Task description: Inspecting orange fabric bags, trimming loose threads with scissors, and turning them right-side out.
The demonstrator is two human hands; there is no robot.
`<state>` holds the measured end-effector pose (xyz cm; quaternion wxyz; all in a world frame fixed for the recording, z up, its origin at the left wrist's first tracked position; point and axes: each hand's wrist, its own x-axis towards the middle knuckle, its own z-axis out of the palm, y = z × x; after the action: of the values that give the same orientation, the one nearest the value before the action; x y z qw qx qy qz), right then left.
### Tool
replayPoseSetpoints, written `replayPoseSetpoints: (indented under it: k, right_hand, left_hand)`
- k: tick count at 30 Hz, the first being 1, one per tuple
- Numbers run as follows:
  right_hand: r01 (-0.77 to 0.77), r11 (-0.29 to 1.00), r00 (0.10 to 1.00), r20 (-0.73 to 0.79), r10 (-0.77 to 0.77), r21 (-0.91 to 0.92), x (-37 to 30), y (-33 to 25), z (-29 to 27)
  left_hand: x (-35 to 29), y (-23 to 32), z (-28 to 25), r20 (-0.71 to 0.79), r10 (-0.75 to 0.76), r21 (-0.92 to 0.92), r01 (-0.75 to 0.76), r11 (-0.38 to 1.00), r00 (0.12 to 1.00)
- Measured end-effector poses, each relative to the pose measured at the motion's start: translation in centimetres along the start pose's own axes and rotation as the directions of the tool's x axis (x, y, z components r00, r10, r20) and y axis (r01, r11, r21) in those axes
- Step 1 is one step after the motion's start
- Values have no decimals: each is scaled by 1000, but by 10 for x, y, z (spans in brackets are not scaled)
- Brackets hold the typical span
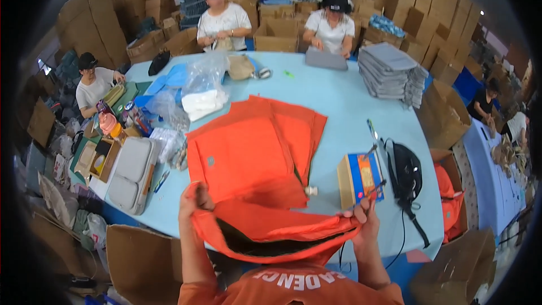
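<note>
Holding orange bag (275, 219) at the near edge of bench (345, 104), gripped at opposite ends by left hand (196, 199) and right hand (365, 217), with mouth agape. May drop off that edge upon loosening of either grip; may knock nearby box (358, 174) if swung right.

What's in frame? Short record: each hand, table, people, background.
left hand: grips left end of an orange bag, mouth gaping
right hand: grips its right end
table: light blue; orange fabric pieces ahead, blue-and-tan box and black bag to right, gray stack far right
people: three in white tops around this table
background: cardboard boxes
</note>
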<state>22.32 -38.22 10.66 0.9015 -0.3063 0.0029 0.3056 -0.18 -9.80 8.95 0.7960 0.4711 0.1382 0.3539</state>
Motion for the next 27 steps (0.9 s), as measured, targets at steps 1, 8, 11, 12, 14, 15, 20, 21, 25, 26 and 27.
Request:
replayPoseSetpoints:
  k: [1,8,11,12,14,15,20,21,25,26,27]
  right_hand:
    - [-31,999,998,45,32,-11,3,-3,-11]
    - [-186,932,976,-166,139,-311,32,-28,-38]
    - [-193,892,977,-167,135,-409,29,-44,-56]
    - [-190,889,978,-164,132,-417,29,-49,-63]
    - [-192,903,978,-154,143,-385,27,-57,-77]
    - [-192,903,977,-164,138,-384,26,-59,-81]
    - [-102,935,992,-103,70,-340,38,-85,-113]
    - [-101,934,992,-103,70,-342,42,-95,-115]
    - [-100,768,983,-184,-23,-632,65,-147,-131]
    - [-130,736,976,-218,-25,-664,74,-153,-126]
    - [-160,702,968,-251,-28,-694,83,-159,-122]
  left_hand:
    - [10,-5,4,153,-17,124,-2,992,988]
    - [15,-47,71,103,-179,6,179,984,978]
    - [16,-75,85,151,-365,214,330,920,919]
    - [16,-85,106,96,-328,598,209,773,940]
    - [12,-110,124,81,-286,873,71,482,955]
    - [9,-132,121,123,-322,926,8,378,939]
    - [-18,-181,144,117,-536,970,20,243,836]
    - [-23,-194,145,137,-649,869,224,441,748]
    - [-39,-200,207,141,-891,195,871,452,431]
    - [-43,-206,212,142,-890,191,870,454,433]
    - [-48,-213,215,213,-885,149,881,448,414]
